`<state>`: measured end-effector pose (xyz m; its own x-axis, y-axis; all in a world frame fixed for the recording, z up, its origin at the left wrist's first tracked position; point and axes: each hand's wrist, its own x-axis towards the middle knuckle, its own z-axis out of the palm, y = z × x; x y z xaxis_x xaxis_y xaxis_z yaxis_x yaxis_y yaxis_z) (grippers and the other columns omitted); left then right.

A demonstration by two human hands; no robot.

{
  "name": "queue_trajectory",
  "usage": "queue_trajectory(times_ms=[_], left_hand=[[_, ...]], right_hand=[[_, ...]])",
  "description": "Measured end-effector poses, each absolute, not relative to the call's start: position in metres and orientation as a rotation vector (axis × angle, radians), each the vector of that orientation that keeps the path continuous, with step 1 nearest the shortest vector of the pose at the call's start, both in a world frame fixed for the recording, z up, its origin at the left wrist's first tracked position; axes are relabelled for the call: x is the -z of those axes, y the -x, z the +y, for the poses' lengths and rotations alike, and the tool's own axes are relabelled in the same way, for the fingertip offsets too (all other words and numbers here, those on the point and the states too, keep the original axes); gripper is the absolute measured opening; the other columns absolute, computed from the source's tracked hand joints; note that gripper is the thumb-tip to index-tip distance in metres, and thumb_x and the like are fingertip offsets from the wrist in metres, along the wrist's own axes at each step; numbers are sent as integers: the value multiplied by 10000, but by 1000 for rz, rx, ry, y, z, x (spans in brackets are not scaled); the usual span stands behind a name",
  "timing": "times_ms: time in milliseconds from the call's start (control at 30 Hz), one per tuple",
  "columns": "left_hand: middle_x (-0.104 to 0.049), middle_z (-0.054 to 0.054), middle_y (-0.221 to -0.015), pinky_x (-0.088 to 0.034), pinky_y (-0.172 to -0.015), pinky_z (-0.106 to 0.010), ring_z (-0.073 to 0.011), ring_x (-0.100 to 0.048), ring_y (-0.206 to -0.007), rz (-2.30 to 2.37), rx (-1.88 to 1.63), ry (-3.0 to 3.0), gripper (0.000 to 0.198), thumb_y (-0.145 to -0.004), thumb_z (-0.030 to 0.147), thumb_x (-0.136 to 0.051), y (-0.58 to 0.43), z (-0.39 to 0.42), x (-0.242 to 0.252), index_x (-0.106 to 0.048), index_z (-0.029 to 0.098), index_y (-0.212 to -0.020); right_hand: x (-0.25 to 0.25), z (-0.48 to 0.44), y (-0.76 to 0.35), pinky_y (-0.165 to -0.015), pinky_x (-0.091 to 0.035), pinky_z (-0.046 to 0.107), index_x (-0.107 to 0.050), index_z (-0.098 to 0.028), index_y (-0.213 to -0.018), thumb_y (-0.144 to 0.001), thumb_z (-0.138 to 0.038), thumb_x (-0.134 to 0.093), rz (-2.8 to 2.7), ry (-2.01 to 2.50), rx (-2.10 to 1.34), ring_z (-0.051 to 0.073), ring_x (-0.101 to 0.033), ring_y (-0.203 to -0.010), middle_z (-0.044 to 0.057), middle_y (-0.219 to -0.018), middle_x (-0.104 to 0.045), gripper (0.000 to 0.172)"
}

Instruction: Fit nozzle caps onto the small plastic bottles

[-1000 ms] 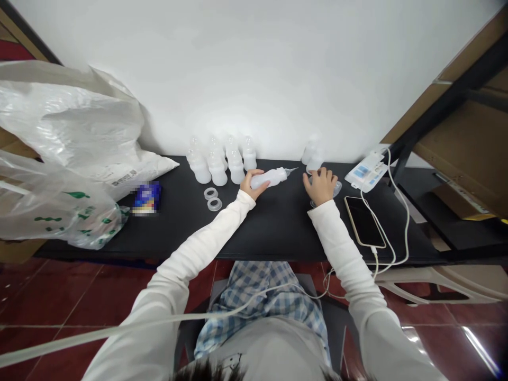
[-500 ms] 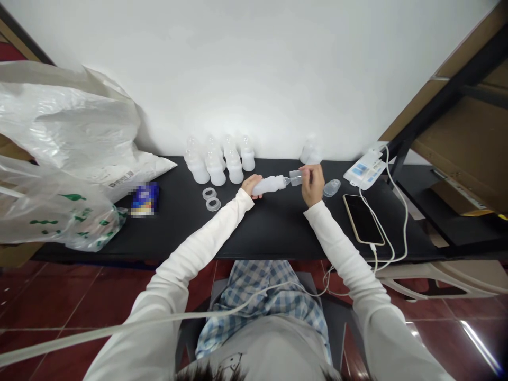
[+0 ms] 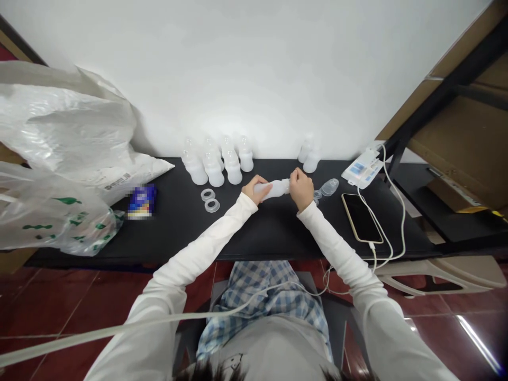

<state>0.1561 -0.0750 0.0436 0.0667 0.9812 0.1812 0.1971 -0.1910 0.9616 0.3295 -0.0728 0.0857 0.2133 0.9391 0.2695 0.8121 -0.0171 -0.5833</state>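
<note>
A white baby bottle (image 3: 275, 189) lies nearly level between my two hands over the black table. My left hand (image 3: 256, 189) is closed around its base end, thumb along the side. My right hand (image 3: 301, 189) is wrapped over the top end, on the clear cap (image 3: 287, 184); most of that cap and the teat are hidden by the fingers. To the right of this hand lie small clear ring-shaped parts (image 3: 316, 196) and a clear dome-shaped piece (image 3: 329, 187). Two whitish collar rings (image 3: 212, 205) rest on the table left of my left hand.
Several capped baby bottles (image 3: 214, 172) stand at the back left, and more white bottles (image 3: 311, 160) at the back right. A charging phone (image 3: 362, 218) with white cables lies right. Plastic bags (image 3: 67, 132) and a blue packet (image 3: 142, 201) occupy the left.
My right hand has moved left, bringing the clear cap over the bottle's teat end. Small ring parts beside the dome piece, formerly hidden by that hand, now show.
</note>
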Motion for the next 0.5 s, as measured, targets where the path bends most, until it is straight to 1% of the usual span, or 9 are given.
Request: queue_trajectory(times_ms=[67,133,200,267,300,333,400,467,500], left_hand=[[-714,-37,-886,-583,-734,-321,-201,-694,-805,1232,-1316,-1852,466,-596,535,-822,-150,-75,-39,-645,220,-890],[-715,-66,-982,-571,-885,-360,-234,-689,-959,1212,-1368,-1999,536,-546,497,-864,-146,-71,-37,-665,213,-955],[-716,-71,-959,-581,-853,-368,-220,-697,-910,1225,-1350,-1914,517,-649,512,-808,-146,-67,-37,-659,196,-1029],[-706,-52,-839,-592,-720,-352,-193,-692,-747,1234,-1231,-1732,481,-777,534,-701,-149,-66,-38,-640,180,-1097],[-697,-43,-800,-587,-681,-343,-185,-681,-698,1232,-1178,-1675,476,-805,533,-674,-151,-67,-38,-634,181,-1122],[-699,-46,-812,-587,-692,-345,-190,-682,-711,1233,-1161,-1666,483,-803,530,-682,-153,-69,-38,-634,188,-1141],[-709,-85,-985,-573,-866,-377,-231,-689,-913,1260,-1245,-1781,525,-749,504,-753,-155,-73,-37,-642,214,-1172],[-668,-121,-1153,-487,-1046,-397,-267,-630,-1116,1326,-1371,-1933,541,-739,490,-773,-154,-75,-35,-647,224,-1192],[-644,-133,-1196,-450,-1090,-408,-278,-602,-1168,1357,-1401,-1991,544,-758,497,-755,-153,-75,-34,-638,221,-1212]], right_hand=[[-96,-68,-333,-731,-440,384,-553,-214,-707,-920,-281,-389,-1677,1960,-422,272,-603,-762,118,-782,-647,278],[-103,-65,-337,-739,-436,375,-530,-218,-681,-929,-321,-410,-1737,1924,-469,270,-609,-784,116,-799,-654,294],[-107,-66,-339,-742,-434,344,-540,-226,-768,-963,-425,-376,-1783,1733,-430,239,-610,-783,82,-810,-652,324],[-108,-68,-339,-720,-427,309,-539,-234,-853,-962,-504,-357,-1807,1495,-354,199,-590,-726,37,-775,-625,344],[-108,-68,-339,-703,-422,297,-532,-235,-859,-951,-511,-368,-1795,1408,-310,181,-568,-687,18,-741,-601,334],[-106,-67,-338,-688,-416,290,-519,-236,-831,-937,-497,-386,-1770,1366,-278,168,-541,-654,2,-704,-571,312],[-101,-62,-337,-671,-411,284,-463,-237,-725,-911,-459,-420,-1698,1403,-291,150,-496,-623,-19,-646,-512,293],[-94,-55,-335,-650,-422,279,-415,-235,-677,-904,-456,-434,-1616,1446,-409,141,-484,-620,-27,-627,-487,318],[-90,-51,-333,-634,-434,278,-420,-236,-697,-908,-480,-435,-1584,1430,-495,139,-494,-624,-27,-639,-496,323]])
